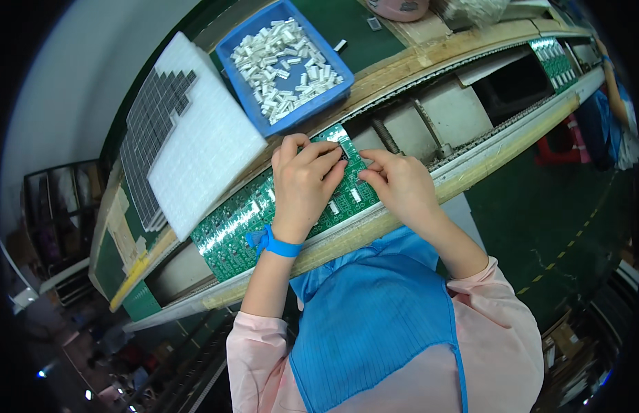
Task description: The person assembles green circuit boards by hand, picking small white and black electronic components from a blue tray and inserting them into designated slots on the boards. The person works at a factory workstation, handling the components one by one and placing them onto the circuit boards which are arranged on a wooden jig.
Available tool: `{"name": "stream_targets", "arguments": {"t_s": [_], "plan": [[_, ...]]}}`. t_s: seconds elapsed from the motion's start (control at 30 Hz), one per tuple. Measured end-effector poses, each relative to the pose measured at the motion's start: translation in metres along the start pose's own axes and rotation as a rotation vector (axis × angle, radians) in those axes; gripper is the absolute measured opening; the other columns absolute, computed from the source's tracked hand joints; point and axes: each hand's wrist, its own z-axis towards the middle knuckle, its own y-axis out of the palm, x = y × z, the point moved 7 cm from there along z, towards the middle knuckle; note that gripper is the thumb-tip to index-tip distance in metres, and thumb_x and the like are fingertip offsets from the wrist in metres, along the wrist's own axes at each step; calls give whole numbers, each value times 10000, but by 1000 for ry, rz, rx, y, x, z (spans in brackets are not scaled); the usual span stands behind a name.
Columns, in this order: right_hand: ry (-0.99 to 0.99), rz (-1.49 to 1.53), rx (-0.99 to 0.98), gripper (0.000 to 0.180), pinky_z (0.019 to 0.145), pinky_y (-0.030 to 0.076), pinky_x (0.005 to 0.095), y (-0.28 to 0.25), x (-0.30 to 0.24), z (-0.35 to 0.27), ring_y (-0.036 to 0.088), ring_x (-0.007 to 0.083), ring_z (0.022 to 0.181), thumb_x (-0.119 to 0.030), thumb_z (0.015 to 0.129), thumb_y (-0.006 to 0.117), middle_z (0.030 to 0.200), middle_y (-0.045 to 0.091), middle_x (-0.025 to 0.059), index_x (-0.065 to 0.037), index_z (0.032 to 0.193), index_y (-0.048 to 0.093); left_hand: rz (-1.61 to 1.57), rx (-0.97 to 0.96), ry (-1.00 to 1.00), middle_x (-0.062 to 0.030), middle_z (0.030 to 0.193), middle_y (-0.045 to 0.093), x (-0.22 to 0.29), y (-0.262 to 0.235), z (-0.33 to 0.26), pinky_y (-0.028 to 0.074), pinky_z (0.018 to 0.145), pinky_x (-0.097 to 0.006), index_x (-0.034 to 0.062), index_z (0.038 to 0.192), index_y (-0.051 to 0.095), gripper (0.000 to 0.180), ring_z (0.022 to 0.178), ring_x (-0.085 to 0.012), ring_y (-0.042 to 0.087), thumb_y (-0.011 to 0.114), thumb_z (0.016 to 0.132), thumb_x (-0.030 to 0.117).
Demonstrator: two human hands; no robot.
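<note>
A long green circuit board panel (230, 230) with small white and dark parts lies on the conveyor rails in front of me. Over its right end, my left hand (302, 180) is closed, thumb and forefinger around a small dark component (343, 153) at the board's surface. A blue band circles my left wrist. My right hand (401, 187) is at the panel's right edge, thumb and forefinger tips apart with no part visible between them. White blocky parts (356, 195) stand on the board just below the fingertips.
A blue bin (245, 88) of loose white connectors sits behind the board. To its left, a white foam sheet (202, 144) lies by a dark gridded tray of parts (144, 138). Another green board (552, 63) is farther right on the conveyor (464, 155). Another person's arm (611, 82) shows at far right.
</note>
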Motion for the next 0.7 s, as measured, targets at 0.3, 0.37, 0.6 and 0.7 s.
{"name": "stream_targets", "arguments": {"t_s": [0.3, 0.37, 0.6, 0.7], "plan": [[-53, -41, 51, 194, 632, 540, 445, 1, 0, -5, 699, 343, 728, -172, 898, 693, 814, 720, 137, -109, 1080, 712, -42, -39, 84, -62, 939, 693, 10, 4, 9, 472, 784, -388, 27, 845, 751, 165, 882, -280, 542, 810, 690, 24], [-68, -53, 47, 144, 616, 543, 444, 1, -2, -5, 704, 337, 718, -171, 902, 687, 792, 716, 138, -100, 1027, 699, -37, -68, 87, -73, 937, 692, 11, 3, 12, 476, 776, -386, 15, 837, 748, 164, 877, -282, 541, 807, 684, 9], [-104, -55, 60, 69, 585, 558, 429, -1, -4, -4, 726, 317, 700, -141, 896, 675, 739, 719, 130, -75, 916, 677, -13, -186, 43, -91, 944, 695, 13, 3, 21, 479, 782, -390, -4, 839, 749, 157, 867, -289, 541, 797, 690, 6], [-105, -25, 59, 53, 588, 562, 427, -3, -4, -4, 730, 312, 709, -108, 881, 666, 754, 728, 119, -74, 919, 679, -24, -201, 23, -96, 946, 695, 12, 3, 22, 478, 791, -390, -8, 851, 751, 165, 868, -291, 541, 794, 692, 7]]}}
